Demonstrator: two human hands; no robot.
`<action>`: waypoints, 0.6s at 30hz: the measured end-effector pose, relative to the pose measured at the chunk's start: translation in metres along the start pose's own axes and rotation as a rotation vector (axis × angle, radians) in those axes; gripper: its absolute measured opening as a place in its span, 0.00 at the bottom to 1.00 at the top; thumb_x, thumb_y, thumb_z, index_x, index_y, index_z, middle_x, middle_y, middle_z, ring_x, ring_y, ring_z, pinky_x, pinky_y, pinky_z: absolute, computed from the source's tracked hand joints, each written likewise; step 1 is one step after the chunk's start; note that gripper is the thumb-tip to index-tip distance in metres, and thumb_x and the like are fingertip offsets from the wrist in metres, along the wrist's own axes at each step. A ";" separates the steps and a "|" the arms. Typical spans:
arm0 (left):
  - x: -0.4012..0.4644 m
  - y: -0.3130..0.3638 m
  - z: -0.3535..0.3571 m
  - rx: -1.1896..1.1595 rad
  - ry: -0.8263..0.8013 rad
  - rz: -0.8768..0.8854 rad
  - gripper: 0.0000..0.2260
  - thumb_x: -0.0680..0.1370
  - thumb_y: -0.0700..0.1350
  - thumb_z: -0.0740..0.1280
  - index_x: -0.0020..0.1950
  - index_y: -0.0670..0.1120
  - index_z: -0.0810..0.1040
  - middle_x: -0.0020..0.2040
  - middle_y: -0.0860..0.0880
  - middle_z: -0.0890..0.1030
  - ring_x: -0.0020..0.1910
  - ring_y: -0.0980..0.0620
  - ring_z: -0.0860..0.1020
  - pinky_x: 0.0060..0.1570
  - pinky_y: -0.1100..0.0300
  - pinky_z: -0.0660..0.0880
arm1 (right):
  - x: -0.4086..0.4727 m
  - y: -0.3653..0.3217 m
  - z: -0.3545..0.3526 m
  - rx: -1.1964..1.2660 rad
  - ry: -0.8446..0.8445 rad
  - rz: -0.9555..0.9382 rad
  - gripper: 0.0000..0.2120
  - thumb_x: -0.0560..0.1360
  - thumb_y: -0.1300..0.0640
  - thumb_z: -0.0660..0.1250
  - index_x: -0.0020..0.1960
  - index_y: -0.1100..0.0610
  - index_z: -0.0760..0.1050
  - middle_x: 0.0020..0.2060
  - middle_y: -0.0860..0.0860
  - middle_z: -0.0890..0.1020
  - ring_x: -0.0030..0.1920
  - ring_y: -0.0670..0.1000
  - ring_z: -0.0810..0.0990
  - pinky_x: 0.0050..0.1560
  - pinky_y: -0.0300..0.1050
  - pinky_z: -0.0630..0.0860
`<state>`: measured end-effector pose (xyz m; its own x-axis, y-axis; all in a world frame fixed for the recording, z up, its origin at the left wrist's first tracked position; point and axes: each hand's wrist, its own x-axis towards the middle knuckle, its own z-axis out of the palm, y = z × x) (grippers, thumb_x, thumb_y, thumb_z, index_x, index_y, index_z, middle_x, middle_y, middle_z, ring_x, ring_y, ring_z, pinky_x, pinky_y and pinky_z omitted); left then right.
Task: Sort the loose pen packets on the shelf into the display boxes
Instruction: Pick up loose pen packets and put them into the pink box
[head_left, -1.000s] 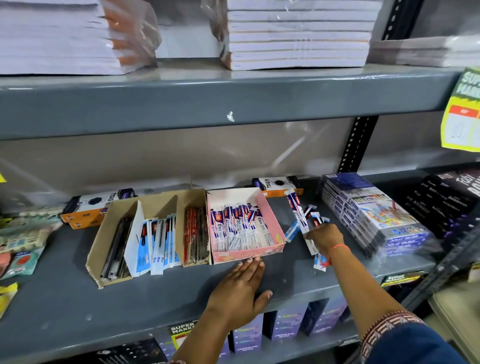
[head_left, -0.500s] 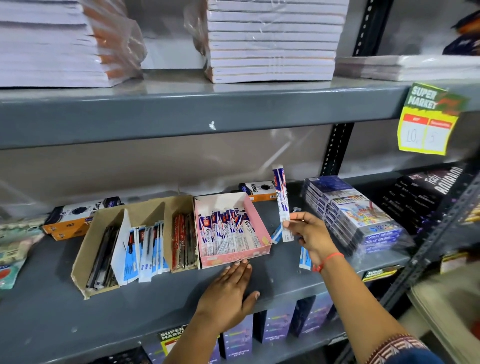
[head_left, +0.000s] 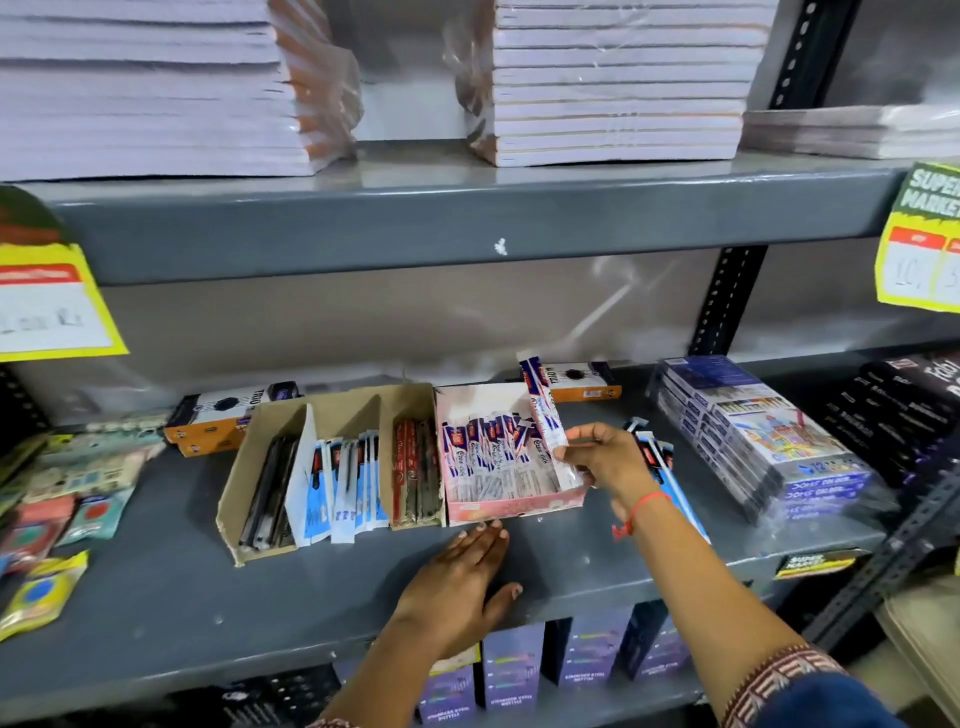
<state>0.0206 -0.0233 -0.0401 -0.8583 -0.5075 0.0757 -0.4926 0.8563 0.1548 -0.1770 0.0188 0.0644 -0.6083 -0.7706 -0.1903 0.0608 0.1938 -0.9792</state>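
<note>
Right grip (head_left: 597, 457) pinching pen packet (head_left: 543, 410) over pink box (head_left: 519, 506) | left hand (head_left: 457, 587) flat, spread | grey shelf (head_left: 156, 597)

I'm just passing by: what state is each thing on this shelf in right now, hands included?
Right hand: pinching a pen packet, tilted upright over the pink box.
Left hand: flat on the shelf, empty, fingertips near the pink box's front.
Pink box: open, partly filled with matching packets.
Cardboard box: open, three compartments, all stocked.
Loose packets: lying outside the boxes, right of the pink one.
</note>
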 end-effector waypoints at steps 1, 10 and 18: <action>-0.004 -0.005 -0.001 0.001 0.010 -0.013 0.28 0.79 0.60 0.48 0.75 0.48 0.48 0.77 0.50 0.50 0.74 0.54 0.48 0.66 0.65 0.38 | 0.002 0.000 0.008 -0.023 -0.007 0.003 0.15 0.68 0.74 0.69 0.34 0.56 0.72 0.31 0.53 0.76 0.28 0.47 0.73 0.18 0.29 0.67; -0.034 -0.040 -0.004 -0.024 0.052 -0.141 0.28 0.79 0.61 0.49 0.75 0.50 0.51 0.76 0.52 0.53 0.74 0.56 0.50 0.69 0.64 0.45 | 0.019 0.010 0.067 -0.374 -0.121 0.048 0.16 0.71 0.72 0.67 0.33 0.55 0.70 0.27 0.50 0.70 0.26 0.47 0.67 0.28 0.36 0.66; -0.037 -0.044 0.000 -0.035 0.093 -0.159 0.28 0.78 0.62 0.49 0.75 0.50 0.51 0.76 0.52 0.54 0.74 0.55 0.51 0.67 0.66 0.42 | 0.033 0.020 0.090 -0.640 -0.046 0.013 0.08 0.71 0.70 0.63 0.38 0.62 0.77 0.51 0.65 0.83 0.44 0.54 0.79 0.57 0.51 0.78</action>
<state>0.0743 -0.0424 -0.0494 -0.7523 -0.6441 0.1381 -0.6144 0.7617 0.2058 -0.1244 -0.0571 0.0326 -0.5752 -0.7882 -0.2187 -0.4248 0.5163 -0.7436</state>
